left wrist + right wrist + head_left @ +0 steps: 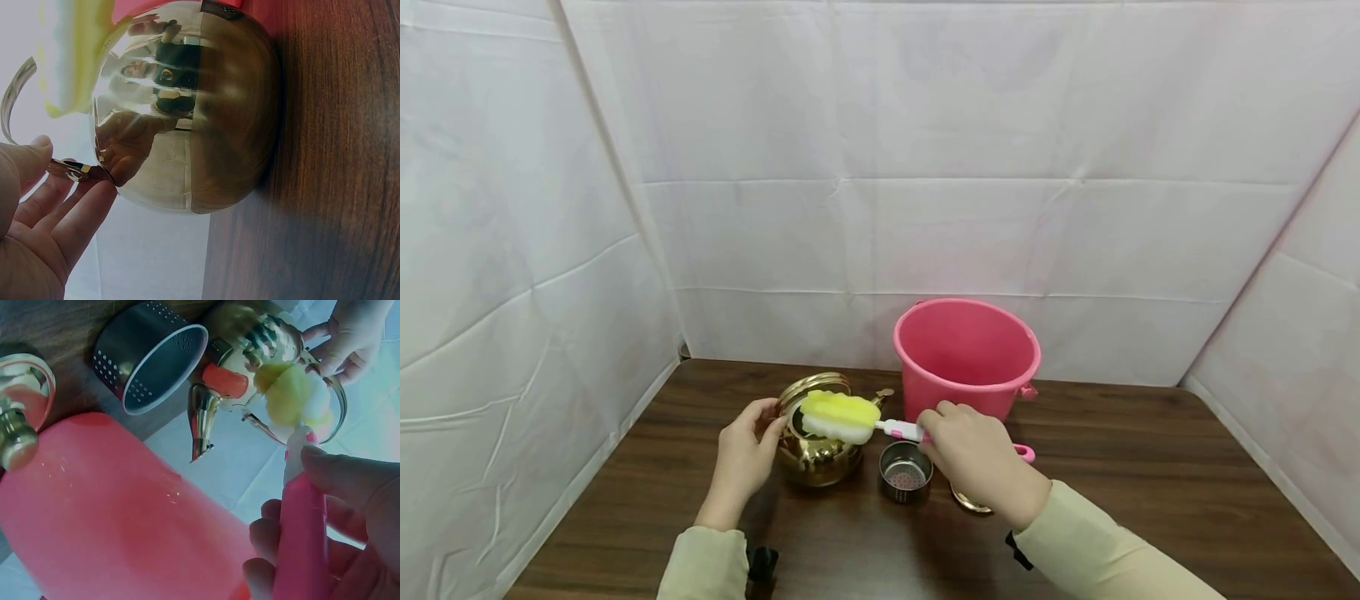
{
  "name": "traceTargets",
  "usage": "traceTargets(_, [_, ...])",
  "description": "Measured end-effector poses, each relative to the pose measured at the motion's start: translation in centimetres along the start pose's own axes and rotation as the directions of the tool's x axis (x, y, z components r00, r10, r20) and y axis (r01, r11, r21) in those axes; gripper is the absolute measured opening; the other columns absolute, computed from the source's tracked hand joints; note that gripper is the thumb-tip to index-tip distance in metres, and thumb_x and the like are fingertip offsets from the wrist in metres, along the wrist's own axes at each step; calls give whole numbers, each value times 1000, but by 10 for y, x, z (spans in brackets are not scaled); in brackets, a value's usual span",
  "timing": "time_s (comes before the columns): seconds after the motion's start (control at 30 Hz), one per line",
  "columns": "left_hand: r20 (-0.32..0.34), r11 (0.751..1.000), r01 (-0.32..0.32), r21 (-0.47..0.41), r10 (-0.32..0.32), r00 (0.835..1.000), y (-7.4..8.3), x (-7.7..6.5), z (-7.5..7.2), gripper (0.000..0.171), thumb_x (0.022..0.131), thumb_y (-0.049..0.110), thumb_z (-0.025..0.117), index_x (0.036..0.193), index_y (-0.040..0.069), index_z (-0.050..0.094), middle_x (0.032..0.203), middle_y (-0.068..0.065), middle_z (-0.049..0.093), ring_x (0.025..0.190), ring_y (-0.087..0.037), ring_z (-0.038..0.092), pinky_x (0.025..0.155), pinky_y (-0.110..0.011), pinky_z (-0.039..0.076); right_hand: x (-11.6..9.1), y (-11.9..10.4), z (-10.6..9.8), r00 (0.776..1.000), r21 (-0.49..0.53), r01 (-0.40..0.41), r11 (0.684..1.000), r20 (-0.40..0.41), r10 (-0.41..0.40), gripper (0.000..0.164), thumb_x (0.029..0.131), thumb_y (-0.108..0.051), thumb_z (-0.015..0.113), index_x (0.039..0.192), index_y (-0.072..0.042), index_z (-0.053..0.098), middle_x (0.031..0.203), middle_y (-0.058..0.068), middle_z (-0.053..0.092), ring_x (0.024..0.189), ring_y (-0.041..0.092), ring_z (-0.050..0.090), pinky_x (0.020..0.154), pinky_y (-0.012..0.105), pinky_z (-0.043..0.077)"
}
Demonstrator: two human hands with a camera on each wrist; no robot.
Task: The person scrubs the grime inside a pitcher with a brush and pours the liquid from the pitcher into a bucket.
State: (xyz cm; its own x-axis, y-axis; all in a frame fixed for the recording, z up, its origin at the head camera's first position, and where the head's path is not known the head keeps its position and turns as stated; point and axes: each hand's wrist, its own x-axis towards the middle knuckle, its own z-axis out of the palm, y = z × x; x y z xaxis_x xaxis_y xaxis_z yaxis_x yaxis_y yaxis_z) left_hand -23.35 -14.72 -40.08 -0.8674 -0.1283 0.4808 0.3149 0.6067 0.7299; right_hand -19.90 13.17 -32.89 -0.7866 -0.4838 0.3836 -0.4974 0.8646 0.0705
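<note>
Cropped sleeves point(1101, 546), right hand point(973, 454) round brush handle point(303, 534), left hand point(748, 446) in a pinch on kettle handle point(15, 84), lid point(968, 502) partly hidden.

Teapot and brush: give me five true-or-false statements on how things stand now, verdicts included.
1. The right hand holds the sponge brush. True.
2. The left hand holds the bucket. False: it pinches the teapot handle.
3. The perforated strainer stands on the table, open end up. True.
4. The lid is on the teapot. False: the lid is on the table, off the teapot.
5. The sponge head is fully inside the teapot. False: the sponge head is outside, above it.
</note>
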Motion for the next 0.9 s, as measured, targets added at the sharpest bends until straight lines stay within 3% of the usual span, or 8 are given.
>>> traceTargets(0.2, [14,1000,11,2,-11,1000,0,1,0,22,89,5,64,110,0,63,99,-16,68,93,-29,65,79,-42,55,8,-2,-7,1000,3,1,1000,25,-1,14,80,-23,74,94,-18,72,72,-5,56,65,12,51,46,25,40])
traceTargets(0.37, [27,1000,27,4,-27,999,0,0,-1,23,90,7,63,112,0,62,102,-17,68,96,-29,65,82,-44,54,21,-5,-12,998,22,10,1000,68,-11,8,82,-26,74,87,-20,72,69,-7,55,61,9,49,47,24,41])
traceTargets(0.53, [27,1000,24,1,-24,999,0,0,0,23,90,7,62,112,0,62,102,-17,68,95,-30,65,81,-44,54,34,-7,-18,992,-33,67,997,111,-63,11,84,-25,69,76,-18,66,62,-6,55,55,10,47,48,25,42])
traceTargets(0.77, [11,1000,23,-12,-23,1000,0,-2,0,22,91,6,62,112,0,61,102,-18,67,97,-32,66,82,-45,54,57,-5,-31,959,-85,130,988,262,-104,7,83,-22,64,78,-17,62,63,-4,56,54,15,50,49,33,47])
traceTargets(0.9, [-1,1000,23,-12,-23,1000,0,-3,0,22,91,7,62,111,0,62,102,-19,68,99,-33,65,84,-46,53,63,-7,-37,951,-83,152,985,286,-122,6,83,-21,65,86,-18,69,69,-5,62,58,14,53,52,32,50])
